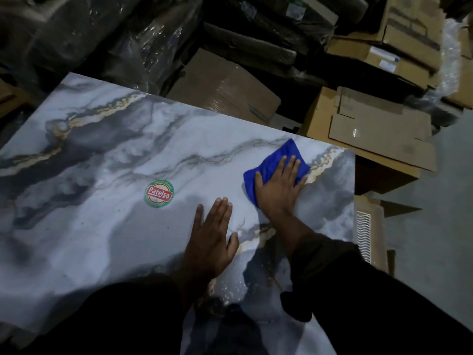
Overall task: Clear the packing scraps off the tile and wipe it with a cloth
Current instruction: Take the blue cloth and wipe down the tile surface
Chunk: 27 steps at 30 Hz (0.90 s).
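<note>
A large marble-patterned tile (pixel 107 155), white with grey and gold veins, lies flat and fills most of the view. A round red and green sticker (pixel 159 193) sits near its middle. My right hand (pixel 279 185) presses flat with straight fingers on a crumpled blue cloth (pixel 281 160) near the tile's right end. My left hand (pixel 212 239) rests flat on the bare tile, fingers straight, a little left of and nearer than the right hand. No packing scraps show on the tile.
Flattened cardboard pieces (pixel 378 129) lie on boxes just beyond the tile's right corner. A taped brown carton (pixel 220 83) and dark plastic-wrapped bundles (pixel 102 34) crowd the far edge. Grey floor (pixel 440 226) and a boxed white grille (pixel 364 234) lie to the right.
</note>
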Each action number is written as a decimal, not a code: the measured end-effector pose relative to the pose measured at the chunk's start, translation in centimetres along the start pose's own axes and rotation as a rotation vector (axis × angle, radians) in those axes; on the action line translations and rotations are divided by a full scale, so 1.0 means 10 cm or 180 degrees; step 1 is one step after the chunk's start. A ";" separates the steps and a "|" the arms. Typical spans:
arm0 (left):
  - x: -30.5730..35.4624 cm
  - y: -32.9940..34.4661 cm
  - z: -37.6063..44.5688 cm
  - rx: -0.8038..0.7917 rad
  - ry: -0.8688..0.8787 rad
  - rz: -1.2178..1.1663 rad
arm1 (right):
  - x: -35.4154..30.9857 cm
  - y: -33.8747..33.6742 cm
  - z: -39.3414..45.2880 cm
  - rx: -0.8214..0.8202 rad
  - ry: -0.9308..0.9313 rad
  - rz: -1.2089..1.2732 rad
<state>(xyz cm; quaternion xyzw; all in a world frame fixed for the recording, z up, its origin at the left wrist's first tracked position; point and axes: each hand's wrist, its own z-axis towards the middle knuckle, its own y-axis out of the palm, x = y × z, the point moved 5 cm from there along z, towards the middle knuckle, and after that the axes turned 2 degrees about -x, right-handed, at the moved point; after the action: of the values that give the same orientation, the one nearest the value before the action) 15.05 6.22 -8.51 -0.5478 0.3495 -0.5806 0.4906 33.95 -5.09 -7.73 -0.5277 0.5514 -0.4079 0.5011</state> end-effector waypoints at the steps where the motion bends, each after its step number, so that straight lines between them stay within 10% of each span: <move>1: 0.00 0.00 0.00 0.0009 0.0016 -0.0008 | -0.02 -0.01 0.07 -0.0028 -0.0159 -0.0070; 7: 0.02 -0.02 -0.01 0.0215 0.0125 -0.0038 | 0.17 0.15 -0.76 -0.0030 -0.2109 -0.0008; 18: 0.01 -0.01 0.01 0.0106 0.0082 -0.0126 | 0.37 -0.05 0.23 0.0236 0.0256 0.0187; 27: 0.06 -0.13 0.03 0.0132 0.0053 -0.0196 | -0.49 -0.17 1.26 -0.0030 -0.0881 0.0889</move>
<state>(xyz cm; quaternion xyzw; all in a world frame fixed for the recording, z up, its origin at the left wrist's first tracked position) 15.18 6.07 -7.08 -0.5432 0.3245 -0.6070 0.4808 46.34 0.61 -7.57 -0.4994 0.5471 -0.2553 0.6214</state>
